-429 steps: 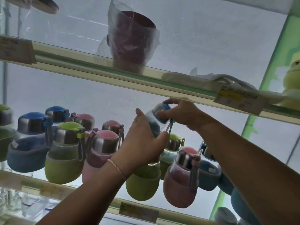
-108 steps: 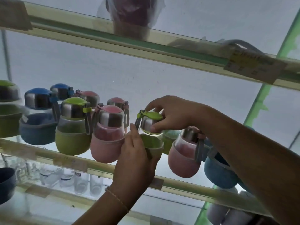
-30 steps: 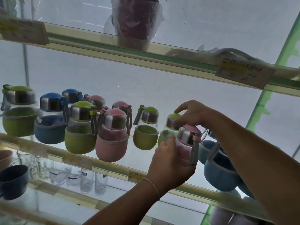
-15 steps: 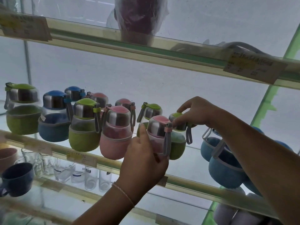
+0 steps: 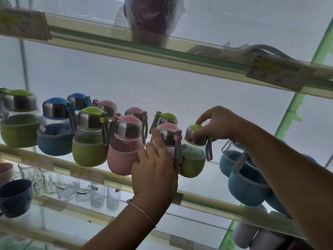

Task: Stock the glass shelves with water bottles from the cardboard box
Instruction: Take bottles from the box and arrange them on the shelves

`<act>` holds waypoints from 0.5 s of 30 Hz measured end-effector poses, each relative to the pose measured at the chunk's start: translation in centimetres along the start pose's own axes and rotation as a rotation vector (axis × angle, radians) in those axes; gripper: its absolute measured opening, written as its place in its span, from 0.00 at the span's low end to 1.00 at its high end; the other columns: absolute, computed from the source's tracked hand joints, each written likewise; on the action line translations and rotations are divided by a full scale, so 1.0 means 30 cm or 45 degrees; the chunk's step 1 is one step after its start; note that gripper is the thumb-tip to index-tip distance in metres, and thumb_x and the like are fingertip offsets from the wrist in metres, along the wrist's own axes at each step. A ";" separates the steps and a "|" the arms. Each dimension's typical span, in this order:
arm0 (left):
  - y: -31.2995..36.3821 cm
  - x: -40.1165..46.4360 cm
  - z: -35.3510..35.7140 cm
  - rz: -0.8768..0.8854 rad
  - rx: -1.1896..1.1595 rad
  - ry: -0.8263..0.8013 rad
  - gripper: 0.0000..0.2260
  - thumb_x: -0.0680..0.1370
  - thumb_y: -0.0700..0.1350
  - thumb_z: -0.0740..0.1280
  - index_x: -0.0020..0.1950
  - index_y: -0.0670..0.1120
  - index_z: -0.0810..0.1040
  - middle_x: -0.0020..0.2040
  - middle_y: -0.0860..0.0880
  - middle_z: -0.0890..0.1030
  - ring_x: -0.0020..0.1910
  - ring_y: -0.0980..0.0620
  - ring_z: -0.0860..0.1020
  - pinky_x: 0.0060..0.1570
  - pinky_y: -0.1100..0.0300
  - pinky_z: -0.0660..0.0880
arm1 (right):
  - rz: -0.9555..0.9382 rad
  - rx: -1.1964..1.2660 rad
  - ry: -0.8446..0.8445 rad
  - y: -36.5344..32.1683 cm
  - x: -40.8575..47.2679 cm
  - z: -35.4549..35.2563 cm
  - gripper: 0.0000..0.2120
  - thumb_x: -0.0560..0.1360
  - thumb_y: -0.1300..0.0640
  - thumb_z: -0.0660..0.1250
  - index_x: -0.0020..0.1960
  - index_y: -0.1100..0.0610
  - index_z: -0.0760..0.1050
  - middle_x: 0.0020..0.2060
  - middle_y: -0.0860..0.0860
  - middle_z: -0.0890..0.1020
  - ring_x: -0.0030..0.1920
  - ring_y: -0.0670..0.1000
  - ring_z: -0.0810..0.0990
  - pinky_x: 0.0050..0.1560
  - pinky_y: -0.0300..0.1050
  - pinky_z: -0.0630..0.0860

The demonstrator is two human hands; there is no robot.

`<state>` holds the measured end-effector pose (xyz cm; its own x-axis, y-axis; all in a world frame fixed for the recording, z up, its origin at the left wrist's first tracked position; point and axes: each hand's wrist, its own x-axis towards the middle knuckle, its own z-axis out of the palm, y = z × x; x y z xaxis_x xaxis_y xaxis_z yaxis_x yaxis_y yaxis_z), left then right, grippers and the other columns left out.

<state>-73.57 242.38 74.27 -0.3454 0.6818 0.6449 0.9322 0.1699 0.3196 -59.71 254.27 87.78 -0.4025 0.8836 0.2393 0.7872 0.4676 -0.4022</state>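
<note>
Several squat water bottles with steel lids and pink, green or blue sleeves stand on the middle glass shelf (image 5: pixel 225 204). My left hand (image 5: pixel 155 170) grips a pink-capped bottle (image 5: pixel 168 133) from the front, hiding most of its body. Right beside it stands a green-sleeved bottle (image 5: pixel 192 159), and my right hand (image 5: pixel 216 123) holds its steel lid from above with thumb and fingers. Both bottles stand on the shelf, touching each other. A larger pink bottle (image 5: pixel 124 147) is just left of my left hand. The cardboard box is out of sight.
Blue-sleeved bottles (image 5: pixel 243 179) crowd the shelf's right end under my right forearm. The shelf above (image 5: pixel 180 56) carries a bagged dark red cup (image 5: pixel 151 17) and price labels. Clear glasses (image 5: pixel 97 193) and a dark blue cup (image 5: pixel 14 197) stand on the lower shelf.
The pink-capped and green bottles have been slid left along the shelf until they stand beside the larger pink bottle. Both hands have kept their hold on them.
</note>
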 end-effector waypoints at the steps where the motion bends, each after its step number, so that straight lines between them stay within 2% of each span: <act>1: -0.003 0.007 0.000 -0.003 0.026 0.001 0.48 0.68 0.64 0.72 0.76 0.37 0.56 0.56 0.41 0.79 0.50 0.43 0.79 0.34 0.55 0.78 | 0.001 0.002 -0.005 0.001 -0.002 -0.001 0.21 0.63 0.49 0.82 0.52 0.55 0.83 0.47 0.49 0.82 0.43 0.50 0.82 0.37 0.40 0.81; 4: -0.004 0.014 -0.001 -0.008 0.062 -0.031 0.48 0.74 0.67 0.63 0.78 0.40 0.43 0.66 0.44 0.73 0.61 0.45 0.74 0.47 0.57 0.77 | 0.004 0.016 -0.006 0.005 -0.005 -0.001 0.20 0.63 0.49 0.81 0.52 0.55 0.83 0.46 0.49 0.82 0.43 0.50 0.82 0.38 0.40 0.82; 9: -0.006 0.005 -0.004 -0.051 0.034 -0.052 0.49 0.73 0.68 0.64 0.78 0.40 0.43 0.67 0.44 0.72 0.61 0.45 0.73 0.51 0.56 0.76 | -0.010 -0.004 0.008 0.010 -0.006 0.006 0.21 0.63 0.46 0.81 0.52 0.53 0.83 0.48 0.48 0.81 0.45 0.50 0.82 0.39 0.41 0.82; 10: -0.006 0.000 -0.010 -0.055 0.037 -0.054 0.49 0.72 0.67 0.65 0.78 0.40 0.45 0.67 0.43 0.72 0.61 0.44 0.74 0.51 0.54 0.76 | -0.011 -0.010 0.013 0.012 -0.006 0.007 0.22 0.63 0.46 0.81 0.52 0.53 0.82 0.48 0.48 0.81 0.45 0.50 0.82 0.40 0.42 0.82; 12: 0.001 -0.023 -0.024 -0.027 -0.021 -0.022 0.46 0.69 0.65 0.70 0.76 0.40 0.56 0.65 0.39 0.74 0.59 0.40 0.76 0.50 0.50 0.77 | -0.018 -0.050 0.029 0.016 -0.005 0.010 0.22 0.62 0.43 0.80 0.52 0.51 0.82 0.49 0.47 0.81 0.46 0.49 0.81 0.42 0.42 0.81; 15: 0.042 -0.087 -0.037 0.171 -0.206 0.071 0.32 0.69 0.58 0.72 0.66 0.42 0.71 0.59 0.39 0.76 0.55 0.40 0.76 0.49 0.49 0.78 | -0.034 -0.103 0.046 0.016 -0.003 0.017 0.22 0.63 0.42 0.79 0.52 0.50 0.81 0.50 0.46 0.80 0.48 0.48 0.79 0.44 0.41 0.78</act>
<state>-71.61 240.02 73.76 -0.2285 0.6494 0.7253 0.9424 -0.0395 0.3323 -59.52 254.44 87.12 -0.4083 0.8684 0.2812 0.8121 0.4863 -0.3225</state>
